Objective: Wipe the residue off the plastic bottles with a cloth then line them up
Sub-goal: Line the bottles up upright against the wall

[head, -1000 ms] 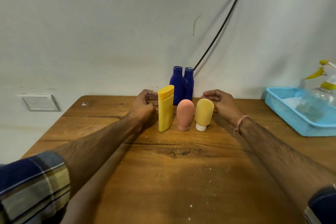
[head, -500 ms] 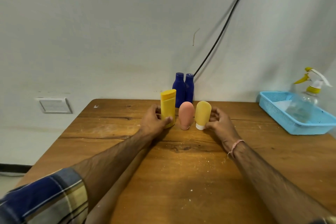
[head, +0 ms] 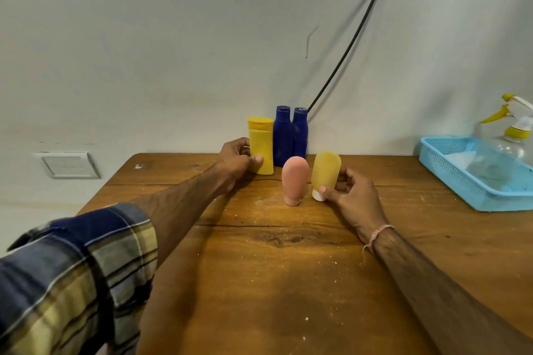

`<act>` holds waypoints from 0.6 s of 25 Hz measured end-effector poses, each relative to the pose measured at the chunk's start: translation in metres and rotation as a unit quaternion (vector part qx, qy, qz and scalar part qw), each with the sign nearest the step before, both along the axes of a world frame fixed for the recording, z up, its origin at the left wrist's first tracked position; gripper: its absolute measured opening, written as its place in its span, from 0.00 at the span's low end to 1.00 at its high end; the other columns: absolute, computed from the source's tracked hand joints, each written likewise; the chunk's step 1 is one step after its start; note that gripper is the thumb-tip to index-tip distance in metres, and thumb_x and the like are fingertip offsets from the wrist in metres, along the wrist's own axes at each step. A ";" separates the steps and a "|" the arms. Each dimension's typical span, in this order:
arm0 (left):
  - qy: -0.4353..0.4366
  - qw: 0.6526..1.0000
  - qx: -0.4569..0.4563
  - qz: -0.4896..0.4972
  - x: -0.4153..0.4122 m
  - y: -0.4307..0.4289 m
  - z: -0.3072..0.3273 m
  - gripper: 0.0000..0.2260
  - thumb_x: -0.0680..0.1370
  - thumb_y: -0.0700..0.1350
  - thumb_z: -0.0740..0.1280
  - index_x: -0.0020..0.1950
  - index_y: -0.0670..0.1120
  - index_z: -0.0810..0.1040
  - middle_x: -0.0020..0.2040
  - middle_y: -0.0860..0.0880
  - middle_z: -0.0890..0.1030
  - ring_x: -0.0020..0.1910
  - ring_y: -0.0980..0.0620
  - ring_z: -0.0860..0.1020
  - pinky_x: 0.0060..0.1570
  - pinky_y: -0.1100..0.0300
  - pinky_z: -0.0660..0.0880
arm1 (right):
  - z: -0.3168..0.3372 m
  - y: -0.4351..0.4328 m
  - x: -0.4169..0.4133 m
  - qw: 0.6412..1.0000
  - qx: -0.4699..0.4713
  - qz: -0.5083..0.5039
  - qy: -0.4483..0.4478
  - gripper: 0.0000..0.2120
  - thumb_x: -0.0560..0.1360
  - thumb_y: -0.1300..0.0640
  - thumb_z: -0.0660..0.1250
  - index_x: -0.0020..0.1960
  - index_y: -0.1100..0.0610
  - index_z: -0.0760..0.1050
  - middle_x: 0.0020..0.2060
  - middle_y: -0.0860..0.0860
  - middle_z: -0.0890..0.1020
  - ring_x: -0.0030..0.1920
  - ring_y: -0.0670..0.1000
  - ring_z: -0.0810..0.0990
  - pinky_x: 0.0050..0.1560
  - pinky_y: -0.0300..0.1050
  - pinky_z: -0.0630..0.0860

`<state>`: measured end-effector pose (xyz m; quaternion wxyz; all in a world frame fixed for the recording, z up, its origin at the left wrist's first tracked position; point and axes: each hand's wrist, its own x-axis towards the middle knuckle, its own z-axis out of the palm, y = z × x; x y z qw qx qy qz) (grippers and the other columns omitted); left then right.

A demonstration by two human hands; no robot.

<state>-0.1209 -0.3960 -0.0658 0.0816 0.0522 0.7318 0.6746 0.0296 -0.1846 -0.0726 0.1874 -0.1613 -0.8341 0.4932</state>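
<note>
Holding the yellow bottle (head: 262, 147), left grip (head: 235, 161) hides its edge; right grip (head: 354, 196) pinches the amber tube (head: 326, 170).

Matt plastic bottles (head: 296, 180) stand on a scuffed, dusty wooden table (head: 288, 282).

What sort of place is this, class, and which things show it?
Probably a plain home room or small workroom: a worn wooden table against a bare white wall, a white wall plate, and a blue basket with a spray bottle.
</note>
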 end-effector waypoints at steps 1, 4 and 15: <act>-0.005 1.000 0.013 0.005 -0.004 0.003 -0.004 0.13 0.77 0.37 0.72 0.60 0.46 0.79 0.57 0.45 0.83 0.58 0.45 0.81 0.60 0.46 0.80 | 0.002 0.003 -0.006 1.000 -0.004 -0.013 0.005 0.27 0.73 0.57 0.77 0.69 0.56 0.73 0.64 0.53 0.80 0.60 0.52 0.79 0.60 0.50 0.77; 0.005 0.999 0.035 0.012 -0.010 0.008 -0.010 0.13 0.77 0.35 0.71 0.61 0.46 0.79 0.57 0.44 0.83 0.58 0.45 0.81 0.57 0.47 0.81 | 0.010 0.012 -0.033 0.999 0.001 -0.034 0.023 0.26 0.74 0.56 0.76 0.69 0.56 0.73 0.64 0.53 0.80 0.61 0.54 0.80 0.62 0.53 0.79; 0.025 0.997 0.069 0.020 -0.021 0.007 -0.021 0.14 0.79 0.30 0.66 0.58 0.46 0.79 0.58 0.44 0.82 0.59 0.46 0.80 0.59 0.49 0.80 | 0.004 0.018 -0.097 0.995 0.086 -0.046 0.014 0.24 0.74 0.56 0.76 0.68 0.58 0.74 0.63 0.55 0.81 0.54 0.51 0.78 0.52 0.41 0.72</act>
